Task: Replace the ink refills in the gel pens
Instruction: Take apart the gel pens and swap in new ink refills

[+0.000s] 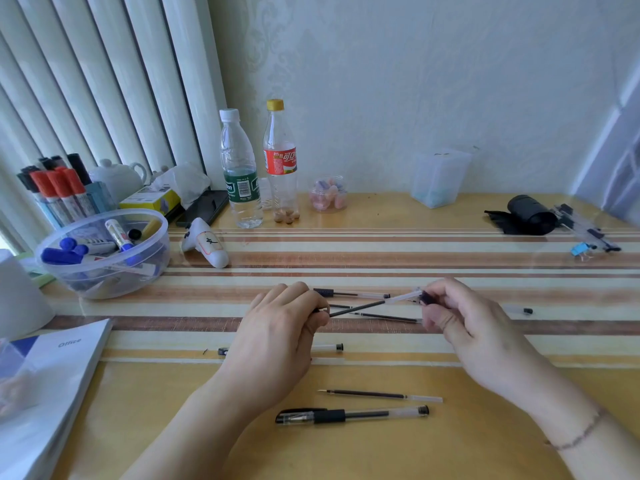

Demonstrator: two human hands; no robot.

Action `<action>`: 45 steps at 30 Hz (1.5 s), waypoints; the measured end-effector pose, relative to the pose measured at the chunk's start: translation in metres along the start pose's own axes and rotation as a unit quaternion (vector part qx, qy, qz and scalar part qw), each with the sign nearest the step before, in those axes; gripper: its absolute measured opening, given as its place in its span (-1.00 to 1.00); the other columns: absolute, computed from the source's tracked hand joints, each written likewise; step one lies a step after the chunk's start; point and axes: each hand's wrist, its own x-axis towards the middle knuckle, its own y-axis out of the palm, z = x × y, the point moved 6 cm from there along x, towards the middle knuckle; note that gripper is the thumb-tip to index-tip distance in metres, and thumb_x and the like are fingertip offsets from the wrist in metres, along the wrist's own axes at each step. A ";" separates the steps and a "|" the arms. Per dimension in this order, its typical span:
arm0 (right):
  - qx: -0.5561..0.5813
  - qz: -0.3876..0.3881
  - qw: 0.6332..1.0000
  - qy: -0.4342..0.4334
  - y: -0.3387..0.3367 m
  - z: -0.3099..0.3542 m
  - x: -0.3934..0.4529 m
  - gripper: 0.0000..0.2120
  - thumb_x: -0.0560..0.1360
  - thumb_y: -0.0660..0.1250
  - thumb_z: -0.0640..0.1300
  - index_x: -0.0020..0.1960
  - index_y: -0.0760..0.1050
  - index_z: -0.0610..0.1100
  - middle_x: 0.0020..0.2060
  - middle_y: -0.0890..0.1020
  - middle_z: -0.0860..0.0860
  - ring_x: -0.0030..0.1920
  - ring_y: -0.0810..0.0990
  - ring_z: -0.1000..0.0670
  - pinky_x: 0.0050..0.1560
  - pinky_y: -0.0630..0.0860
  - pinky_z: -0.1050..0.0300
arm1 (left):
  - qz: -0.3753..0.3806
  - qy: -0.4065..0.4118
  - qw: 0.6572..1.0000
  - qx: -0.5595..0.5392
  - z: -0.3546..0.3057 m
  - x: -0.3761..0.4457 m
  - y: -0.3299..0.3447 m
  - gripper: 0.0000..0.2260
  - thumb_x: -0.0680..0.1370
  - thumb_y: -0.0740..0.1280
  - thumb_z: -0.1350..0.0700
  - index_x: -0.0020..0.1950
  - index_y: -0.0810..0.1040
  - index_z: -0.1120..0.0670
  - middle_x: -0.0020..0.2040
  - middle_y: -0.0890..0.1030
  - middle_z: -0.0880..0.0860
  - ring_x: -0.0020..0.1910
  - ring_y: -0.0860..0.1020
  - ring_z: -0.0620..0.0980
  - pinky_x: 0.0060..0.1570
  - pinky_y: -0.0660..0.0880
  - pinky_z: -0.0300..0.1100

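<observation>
My left hand (284,327) pinches the tip end of a thin black ink refill (356,308). The refill's other end sits inside a clear pen barrel (403,296), which my right hand (464,320) holds by its black end above the striped desk mat. Beneath them lie another gel pen (349,293) and a loose refill (384,317). A clear pen (329,347) is partly hidden under my left hand. Nearer me rest a spare refill (381,395) and a capped black gel pen (353,414).
A clear bowl of markers (104,251) and a marker holder (59,188) stand at left, with a white book (52,375) at the near left. Two bottles (242,174) stand at the back, a white gadget (207,245) nearby. A black roll (530,214) and more pens (588,233) lie far right.
</observation>
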 end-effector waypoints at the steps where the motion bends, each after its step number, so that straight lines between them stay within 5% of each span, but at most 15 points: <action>1: -0.001 0.006 1.000 -0.002 0.001 -0.001 0.000 -0.82 0.53 0.08 0.13 0.06 0.40 0.22 -0.10 0.63 0.17 -0.10 0.59 0.09 -0.05 0.58 -0.04 | -0.001 -0.001 1.000 -0.001 0.001 0.000 0.000 -0.78 0.60 0.08 0.02 -0.10 0.49 -0.01 -0.21 0.45 -0.16 -0.24 0.40 -0.05 -0.22 0.42 -0.09; 3: 0.012 0.008 1.000 -0.009 0.000 -0.001 -0.001 -0.73 0.53 0.06 0.17 0.20 0.38 0.29 -0.15 0.60 0.31 -0.09 0.57 0.19 -0.06 0.55 0.10 | -0.001 -0.001 1.000 -0.003 0.001 0.000 0.000 -0.78 0.60 0.08 0.02 -0.11 0.49 0.00 -0.21 0.45 -0.15 -0.24 0.40 -0.05 -0.22 0.42 -0.10; 6: 0.004 -0.027 0.998 -0.047 -0.007 0.007 0.000 -0.74 0.55 0.08 0.19 0.11 0.50 0.26 -0.43 0.54 0.19 -0.47 0.41 0.11 -0.42 0.37 0.18 | 0.003 0.004 1.000 -0.001 -0.001 -0.001 0.001 -0.77 0.60 0.08 0.02 -0.11 0.49 0.00 -0.20 0.45 -0.16 -0.24 0.40 -0.06 -0.22 0.42 -0.10; 10: 0.015 -0.042 0.997 -0.067 -0.006 0.010 -0.001 -0.72 0.51 0.11 0.25 0.04 0.54 0.22 -0.28 0.63 0.05 -0.35 0.54 -0.07 -0.31 0.55 -0.12 | 0.006 0.005 1.000 -0.002 0.000 -0.001 0.001 -0.77 0.60 0.07 0.01 -0.11 0.49 0.00 -0.20 0.47 -0.15 -0.24 0.40 -0.05 -0.22 0.42 -0.10; 17: 0.007 -0.029 0.996 -0.084 -0.005 0.016 -0.004 -0.72 0.49 0.12 0.27 0.06 0.53 0.25 -0.18 0.66 0.11 -0.29 0.58 0.04 -0.28 0.55 -0.02 | 0.033 0.017 0.999 0.040 0.001 -0.002 0.004 -0.78 0.59 0.09 0.05 -0.14 0.49 0.01 -0.21 0.48 -0.11 -0.23 0.41 -0.02 -0.21 0.43 -0.07; 23: -0.212 0.007 0.970 -0.116 0.004 0.024 -0.009 -0.76 0.52 0.14 0.19 0.02 0.56 0.22 -0.22 0.59 0.34 -0.27 0.55 0.23 -0.35 0.52 0.21 | 0.044 0.060 0.992 0.105 -0.007 -0.001 -0.003 -0.81 0.59 0.13 0.08 -0.17 0.48 -0.01 -0.23 0.47 -0.11 -0.26 0.38 -0.01 -0.24 0.38 -0.11; 27: -0.141 0.047 0.983 -0.111 0.024 0.032 -0.013 -0.66 0.49 0.11 0.27 0.08 0.56 0.19 -0.13 0.60 0.38 -0.15 0.55 0.30 -0.23 0.51 0.33 | 0.016 0.077 0.997 0.017 -0.030 -0.004 -0.001 -0.81 0.61 0.16 0.07 -0.10 0.54 0.02 -0.18 0.49 -0.08 -0.18 0.44 -0.01 -0.17 0.43 -0.07; 31: 0.018 0.014 0.998 -0.060 0.018 0.025 -0.010 -0.77 0.46 0.24 0.16 -0.06 0.61 0.10 -0.26 0.65 0.17 -0.27 0.57 0.15 -0.31 0.48 0.27 | -0.149 -0.033 0.978 -0.143 -0.012 -0.002 -0.029 -0.81 0.62 0.21 0.10 -0.04 0.60 0.10 -0.18 0.53 -0.08 -0.17 0.50 -0.14 -0.18 0.40 -0.31; 33: 0.080 -0.017 0.996 -0.043 0.012 0.021 -0.007 -0.81 0.44 0.27 0.11 -0.05 0.61 0.11 -0.18 0.67 0.15 -0.18 0.62 0.14 -0.19 0.54 0.24 | -0.174 -0.079 0.966 -0.175 -0.002 -0.002 -0.033 -0.86 0.58 0.26 0.08 -0.05 0.61 0.05 -0.23 0.57 -0.10 -0.23 0.53 -0.13 -0.25 0.40 -0.35; 36: 0.086 -0.021 0.994 -0.061 0.013 0.024 -0.008 -0.76 0.46 0.26 0.10 0.07 0.59 0.12 -0.03 0.66 0.21 0.01 0.62 0.16 -0.02 0.54 0.26 | -0.108 -0.106 0.965 -0.214 -0.001 -0.002 -0.020 -0.90 0.49 0.36 0.03 -0.05 0.66 -0.04 -0.28 0.61 -0.07 -0.27 0.56 -0.07 -0.30 0.48 -0.30; 41: -0.004 0.003 0.996 -0.094 0.022 0.030 -0.013 -0.67 0.47 0.19 0.21 0.16 0.54 0.15 -0.03 0.65 0.31 -0.01 0.61 0.21 -0.07 0.56 0.19 | -0.039 -0.085 0.973 -0.213 -0.009 -0.003 -0.009 -0.81 0.44 0.39 -0.12 -0.04 0.69 -0.08 -0.25 0.57 -0.14 -0.30 0.51 -0.14 -0.29 0.37 -0.45; 45: -0.025 0.016 0.994 -0.103 0.022 0.031 -0.012 -0.63 0.47 0.16 0.27 0.18 0.54 0.18 -0.05 0.63 0.33 -0.07 0.62 0.17 -0.12 0.58 0.14 | -0.027 -0.082 0.974 -0.211 -0.012 -0.003 -0.008 -0.90 0.43 0.47 0.01 -0.09 0.70 -0.05 -0.28 0.55 -0.20 -0.33 0.47 -0.17 -0.30 0.35 -0.47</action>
